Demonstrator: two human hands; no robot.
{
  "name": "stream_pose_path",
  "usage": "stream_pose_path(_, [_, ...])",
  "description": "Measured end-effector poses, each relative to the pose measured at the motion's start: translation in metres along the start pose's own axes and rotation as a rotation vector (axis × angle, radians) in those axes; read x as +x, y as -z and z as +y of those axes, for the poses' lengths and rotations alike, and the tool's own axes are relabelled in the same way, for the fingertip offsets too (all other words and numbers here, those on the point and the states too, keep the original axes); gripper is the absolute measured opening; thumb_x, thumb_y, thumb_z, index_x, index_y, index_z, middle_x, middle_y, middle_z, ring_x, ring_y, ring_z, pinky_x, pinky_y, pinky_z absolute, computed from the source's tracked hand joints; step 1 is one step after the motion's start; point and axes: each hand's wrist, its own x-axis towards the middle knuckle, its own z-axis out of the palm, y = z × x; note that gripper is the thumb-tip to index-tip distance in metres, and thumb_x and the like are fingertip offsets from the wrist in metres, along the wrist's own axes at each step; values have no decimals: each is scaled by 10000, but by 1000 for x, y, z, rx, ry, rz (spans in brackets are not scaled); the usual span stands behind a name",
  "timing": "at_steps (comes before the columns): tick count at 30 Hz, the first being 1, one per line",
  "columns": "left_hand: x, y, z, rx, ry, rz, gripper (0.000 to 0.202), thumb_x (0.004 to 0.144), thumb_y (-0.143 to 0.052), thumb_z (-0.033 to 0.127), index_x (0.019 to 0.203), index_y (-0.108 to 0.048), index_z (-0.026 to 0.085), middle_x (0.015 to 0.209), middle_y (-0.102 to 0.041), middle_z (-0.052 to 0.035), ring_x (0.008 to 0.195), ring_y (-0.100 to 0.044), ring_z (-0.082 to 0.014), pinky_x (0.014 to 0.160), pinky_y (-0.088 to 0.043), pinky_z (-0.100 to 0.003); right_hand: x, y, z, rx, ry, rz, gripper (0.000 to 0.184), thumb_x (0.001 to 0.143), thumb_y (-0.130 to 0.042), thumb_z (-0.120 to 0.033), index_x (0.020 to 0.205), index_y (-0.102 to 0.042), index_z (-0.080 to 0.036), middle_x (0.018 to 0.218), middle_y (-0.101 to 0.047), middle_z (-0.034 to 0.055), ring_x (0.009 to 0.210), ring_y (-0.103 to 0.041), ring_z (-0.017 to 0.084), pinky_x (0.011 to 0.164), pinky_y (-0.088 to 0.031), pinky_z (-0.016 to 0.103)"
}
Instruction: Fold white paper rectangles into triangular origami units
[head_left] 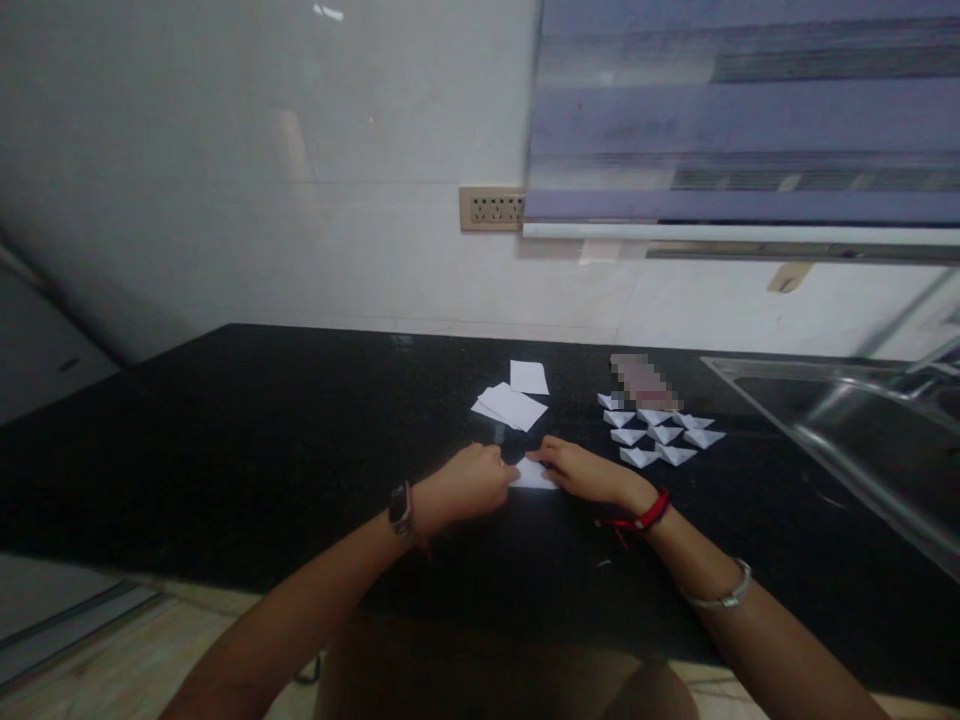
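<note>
A partly folded sheet of white paper (pixel 533 476) lies on the black countertop (pixel 337 430) between my hands. My left hand (pixel 469 482) grips its left side, with the fingers curled and the thumb on the paper. On the right side, my right hand (pixel 585 468) presses the sheet with bent fingers. Parts of the paper are hidden under the fingertips. Just beyond my hands is a loose pile of white paper sheets (pixel 512 406), with a single sheet (pixel 529 377) behind it. Several small folded paper pieces (pixel 664 434) sit in rows to the right.
A blurred-out flat pinkish object (pixel 645 381) lies behind the folded pieces. At the far right a steel sink (pixel 862 420) is set into the counter. A socket strip (pixel 493 209) and a purple striped blind (pixel 735 120) are on the wall. The counter's front edge runs close to my body.
</note>
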Motion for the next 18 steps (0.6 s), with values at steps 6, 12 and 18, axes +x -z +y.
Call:
stream_pose_path(6, [3, -5, -2, 3, -7, 20, 132, 786, -471, 246, 832, -554, 154, 764, -565, -80, 701, -546, -191, 619, -424, -294, -5, -3, -2, 18, -20, 85, 212, 789, -436, -126, 940, -583, -146, 836, -497, 57, 752, -482, 137, 704, -391, 253])
stream_pose_path(12, [9, -18, -6, -57, -14, 61, 150, 805, -462, 282, 810, -547, 158, 775, -567, -51, 726, -535, -173, 621, -418, -265, -9, 1, -7, 29, -18, 109, 181, 761, -535, -217, 906, -615, -144, 829, -543, 58, 763, -510, 145, 702, -399, 246])
stream_pose_path(18, [7, -16, -6, -102, -27, 42, 190, 833, -388, 226, 791, -560, 159, 775, -556, -47, 712, -529, -157, 607, -421, -252, -11, 2, -9, -4, -6, 69, 190, 764, -537, -233, 910, -614, -141, 853, -535, 63, 758, -516, 140, 697, -407, 247])
